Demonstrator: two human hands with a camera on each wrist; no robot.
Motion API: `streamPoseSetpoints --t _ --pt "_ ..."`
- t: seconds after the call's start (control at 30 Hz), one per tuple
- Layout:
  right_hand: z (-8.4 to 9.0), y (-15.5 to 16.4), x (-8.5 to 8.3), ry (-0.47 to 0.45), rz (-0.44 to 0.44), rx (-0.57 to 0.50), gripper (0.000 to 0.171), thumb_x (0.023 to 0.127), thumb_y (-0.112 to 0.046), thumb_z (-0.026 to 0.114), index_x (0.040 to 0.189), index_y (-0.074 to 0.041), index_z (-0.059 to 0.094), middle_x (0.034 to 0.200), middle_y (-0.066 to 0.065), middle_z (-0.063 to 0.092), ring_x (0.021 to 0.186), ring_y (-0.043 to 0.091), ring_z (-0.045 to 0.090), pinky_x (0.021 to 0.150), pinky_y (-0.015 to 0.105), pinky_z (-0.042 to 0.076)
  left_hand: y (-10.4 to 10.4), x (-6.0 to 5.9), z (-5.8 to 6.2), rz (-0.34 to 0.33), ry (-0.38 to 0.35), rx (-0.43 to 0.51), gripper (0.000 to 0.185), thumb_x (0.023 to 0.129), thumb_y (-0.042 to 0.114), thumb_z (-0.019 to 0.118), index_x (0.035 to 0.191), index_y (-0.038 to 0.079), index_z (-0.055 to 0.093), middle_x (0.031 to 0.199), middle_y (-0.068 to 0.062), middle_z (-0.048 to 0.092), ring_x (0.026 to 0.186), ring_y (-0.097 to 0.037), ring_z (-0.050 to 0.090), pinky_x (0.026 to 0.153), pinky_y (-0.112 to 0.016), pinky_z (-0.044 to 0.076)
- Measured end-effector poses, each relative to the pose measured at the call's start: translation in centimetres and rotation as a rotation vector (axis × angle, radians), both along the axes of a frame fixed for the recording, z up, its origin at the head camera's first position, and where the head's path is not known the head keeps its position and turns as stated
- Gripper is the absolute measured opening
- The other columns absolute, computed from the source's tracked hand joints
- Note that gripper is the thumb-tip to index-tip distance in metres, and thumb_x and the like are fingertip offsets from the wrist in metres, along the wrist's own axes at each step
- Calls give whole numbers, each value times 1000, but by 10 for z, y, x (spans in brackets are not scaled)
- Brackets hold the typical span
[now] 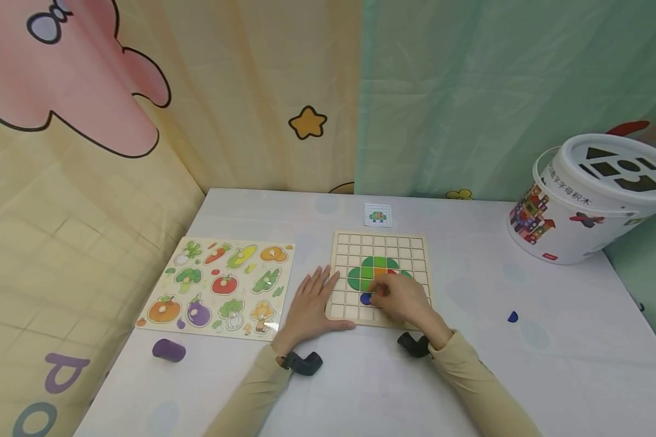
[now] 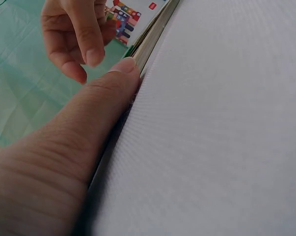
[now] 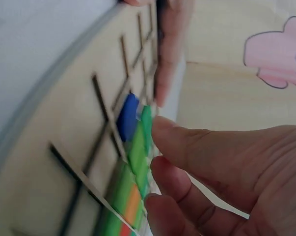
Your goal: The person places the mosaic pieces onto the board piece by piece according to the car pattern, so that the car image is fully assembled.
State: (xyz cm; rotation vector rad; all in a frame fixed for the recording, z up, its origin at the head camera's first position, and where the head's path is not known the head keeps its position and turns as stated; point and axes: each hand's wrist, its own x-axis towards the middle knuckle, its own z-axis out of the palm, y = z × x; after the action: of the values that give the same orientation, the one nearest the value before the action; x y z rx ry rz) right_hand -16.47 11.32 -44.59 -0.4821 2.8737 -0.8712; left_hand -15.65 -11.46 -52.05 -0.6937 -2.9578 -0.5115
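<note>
A square wooden grid board (image 1: 347, 311) lies in front of me, bearing green, orange and red flat pieces grouped near its middle. My left hand (image 1: 310, 308) spreads its straight fingers along the board's left edge, thumb at the near edge. Over the board's lower middle, my right hand (image 1: 401, 297) bends its fingers beside a blue piece (image 1: 365, 298) set on the grid. In the right wrist view, the thumb and fingers (image 3: 174, 177) are slightly apart with nothing visible between them, near the green pieces (image 3: 138, 147). Part of the pattern is hidden beneath the right hand.
Behind the board lies a small pattern card (image 1: 378, 215). A vegetable puzzle board (image 1: 240, 246) is on the left, with a purple cylinder (image 1: 169, 350) nearer me. A blue half-round piece (image 1: 512, 317) lies to the right; a lidded white bucket (image 1: 590, 224) stands at the back right.
</note>
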Motion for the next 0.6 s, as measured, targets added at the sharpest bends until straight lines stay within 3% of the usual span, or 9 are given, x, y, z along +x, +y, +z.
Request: streamPoseSetpoints --t 0.3,0.6 --pt "28 58 16 96 -91 -20 15 82 -19 75 93 -9 72 68 -7 56 53 12 45 43 27 35 2 1 1 -7 3 19 113 68 81 56 152 13 24 158 -7 13 143 -23 5 115 -37 2" --pt "28 123 34 41 -207 33 18 85 -26 72 94 -10 71 72 -3 57 60 15 47 47 28 36 0 1 0 -13 21 28 112 69 80 57 151 11 25 157 -9 15 143 -25 8 115 -39 4"
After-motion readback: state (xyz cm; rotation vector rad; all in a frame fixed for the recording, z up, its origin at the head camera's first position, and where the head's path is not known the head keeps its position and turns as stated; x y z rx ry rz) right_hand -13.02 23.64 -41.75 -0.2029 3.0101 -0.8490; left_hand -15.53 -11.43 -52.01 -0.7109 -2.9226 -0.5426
